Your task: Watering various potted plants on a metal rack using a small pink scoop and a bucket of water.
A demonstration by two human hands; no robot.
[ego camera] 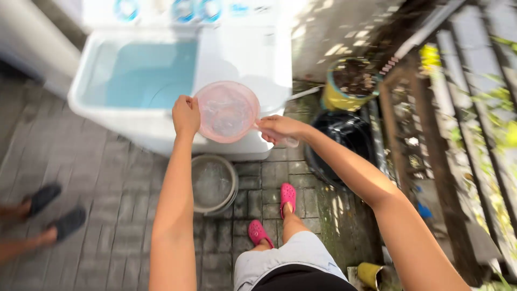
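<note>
- The pink dipper, a round translucent plastic scoop with a short clear handle, is held in the air between the two hands, in front of the white washing machine and over its near edge.
- Its long axis runs from bowl to handle, roughly level, left to right across the person's body. The handle points to the person's right, and the bowl lies to the left of it.
- The bowl's open mouth faces up toward the camera, tilted a little; water or suds seem to sit inside, though that is hard to tell.
- The right hand has its grip closed around the handle, so the bowl lies directly to the left of that grip, touching it by way of the handle.
- The left hand has its grip pinched shut on the bowl's left rim, so the bowl lies just to the right of it. Both hands touch the dipper; the right holds its end, the left steadies its side.
- Beyond the grips is the machine's open tub, full of pale blue water, up and to the left of the left hand.
- Below the dipper a grey metal basin stands on the brick floor.
- To the right of the right grip is a black tub, with a yellow pot of soil beyond it.
- Pink sandals are on the person's feet below; another person's dark-slippered feet are well off to the left.
</note>
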